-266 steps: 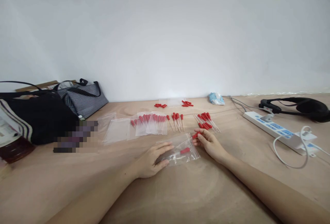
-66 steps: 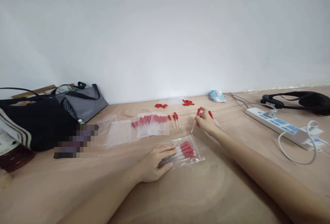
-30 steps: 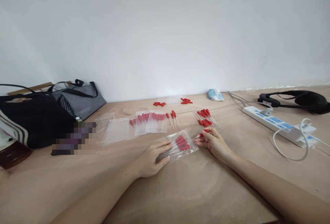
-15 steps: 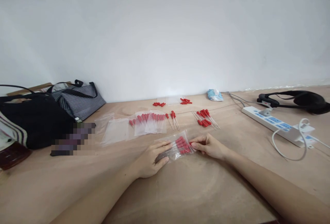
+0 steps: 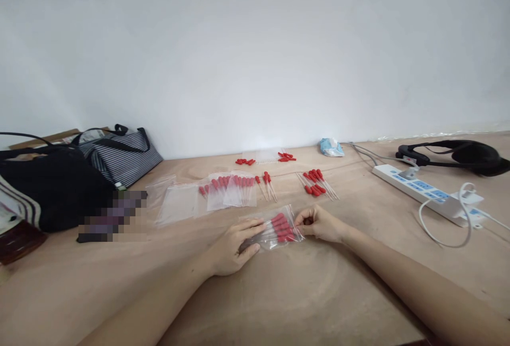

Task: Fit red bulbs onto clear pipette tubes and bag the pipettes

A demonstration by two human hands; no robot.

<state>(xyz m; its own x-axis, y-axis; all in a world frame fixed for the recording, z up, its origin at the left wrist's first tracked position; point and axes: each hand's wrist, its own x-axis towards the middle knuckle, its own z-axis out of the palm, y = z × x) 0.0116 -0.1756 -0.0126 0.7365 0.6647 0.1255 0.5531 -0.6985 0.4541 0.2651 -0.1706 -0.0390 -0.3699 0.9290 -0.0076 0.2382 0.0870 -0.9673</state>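
Note:
A clear zip-lock plastic bag [image 5: 269, 241] lies near the table's front middle, with several red-bulbed droppers [image 5: 282, 226] inside, bulbs toward its right end. My left hand [image 5: 237, 245] grips the bag's left end between thumb and fingers, near the tube ends of the droppers. At the right end, my right hand [image 5: 316, 224] pinches the bag's edge beside the bulbs; its fingertips are partly hidden. Beyond my hands lie loose droppers [image 5: 316, 181] on the right and a few more droppers [image 5: 269, 184] in the middle. Bags with droppers [image 5: 241, 189] are next to them.
Flat plastic bags [image 5: 179, 202] lie at centre left. Red bulbs [image 5: 287, 157] and clear tubes rest by the wall. A white power strip [image 5: 424, 189] with cables, a black headset [image 5: 454, 155] and a blue-white packet [image 5: 331, 147] are right; a striped bag [image 5: 125, 157] stands left.
The droppers in the bag now show more clearly, and their bulbs lie further inside by the right edge. My right hand has shifted slightly along that edge; my left hand stays put.

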